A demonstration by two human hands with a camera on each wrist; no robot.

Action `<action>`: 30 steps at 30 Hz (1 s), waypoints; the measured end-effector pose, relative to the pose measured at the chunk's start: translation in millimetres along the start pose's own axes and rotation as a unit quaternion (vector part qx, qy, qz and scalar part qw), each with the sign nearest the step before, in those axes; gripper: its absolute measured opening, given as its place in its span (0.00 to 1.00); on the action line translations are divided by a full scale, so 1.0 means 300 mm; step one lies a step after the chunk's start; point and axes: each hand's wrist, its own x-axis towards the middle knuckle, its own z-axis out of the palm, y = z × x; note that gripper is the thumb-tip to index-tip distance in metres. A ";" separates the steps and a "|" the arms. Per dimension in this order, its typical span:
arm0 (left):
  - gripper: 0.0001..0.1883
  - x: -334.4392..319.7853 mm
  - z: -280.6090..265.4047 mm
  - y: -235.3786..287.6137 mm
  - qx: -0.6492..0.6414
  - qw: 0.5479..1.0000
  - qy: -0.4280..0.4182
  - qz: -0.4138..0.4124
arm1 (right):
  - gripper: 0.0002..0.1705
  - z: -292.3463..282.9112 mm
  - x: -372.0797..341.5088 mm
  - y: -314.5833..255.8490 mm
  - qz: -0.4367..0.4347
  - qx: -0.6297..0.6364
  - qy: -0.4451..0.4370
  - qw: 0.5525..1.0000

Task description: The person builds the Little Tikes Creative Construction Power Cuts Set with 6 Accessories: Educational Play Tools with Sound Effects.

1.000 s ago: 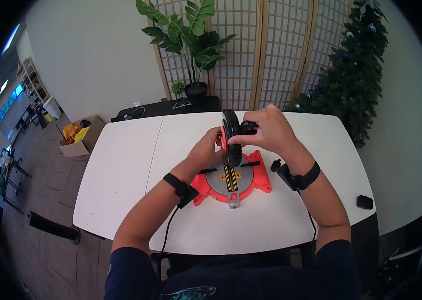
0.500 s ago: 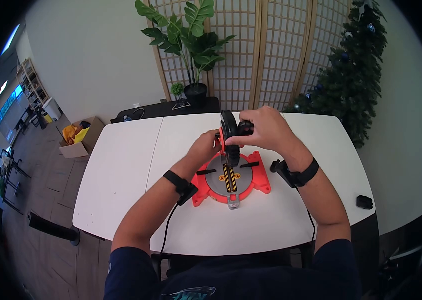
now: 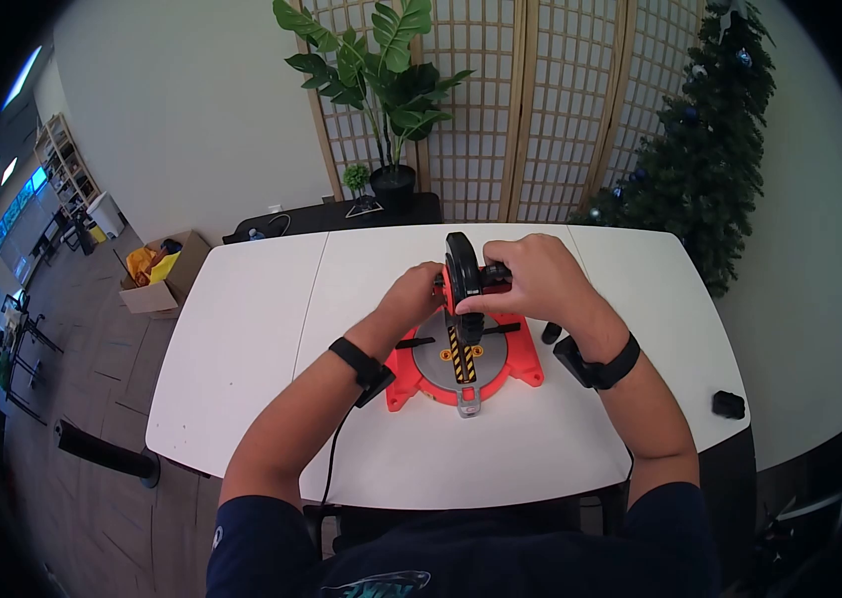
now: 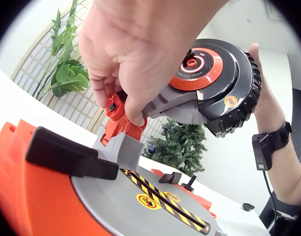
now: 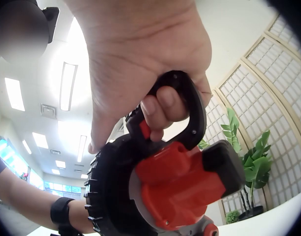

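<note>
A toy miter saw stands on the white table, its red and grey base point(image 3: 521, 361) carrying a round turntable with a striped slot. Above the slot is the black saw head point(image 5: 118, 187), with a toothed guard and a red motor housing. My right hand point(image 3: 541, 279) grips the black loop handle point(image 5: 197, 115), fingers curled through it and thumb along the guard. At the back of the base, my left hand point(image 4: 136, 54) pinches the red hinge bracket point(image 4: 122, 123) between thumb and fingers. Part of the bracket is hidden behind those fingers.
A small black knob point(image 3: 552, 333) lies right of the base. Another small black object point(image 3: 728, 404) sits near the table's right edge. Cables trail from both wrist cameras. Behind the table stand a potted plant point(image 3: 393, 184), a lattice screen and a decorated tree.
The right hand and the saw head have come down a little toward the base. My left hand stays at the hinge bracket, with only a slight shift.
</note>
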 end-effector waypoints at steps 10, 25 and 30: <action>0.13 -0.001 0.009 -0.001 0.008 1.000 -0.003 0.009 | 0.35 0.021 -0.017 -0.010 0.006 -0.014 0.008 1.000; 0.13 0.001 0.019 -0.015 0.014 1.000 0.002 0.001 | 0.33 0.030 0.013 0.015 0.031 -0.017 0.002 0.999; 0.13 -0.013 0.019 0.009 0.013 1.000 0.003 -0.027 | 0.35 0.049 0.004 0.006 0.029 -0.012 0.015 0.999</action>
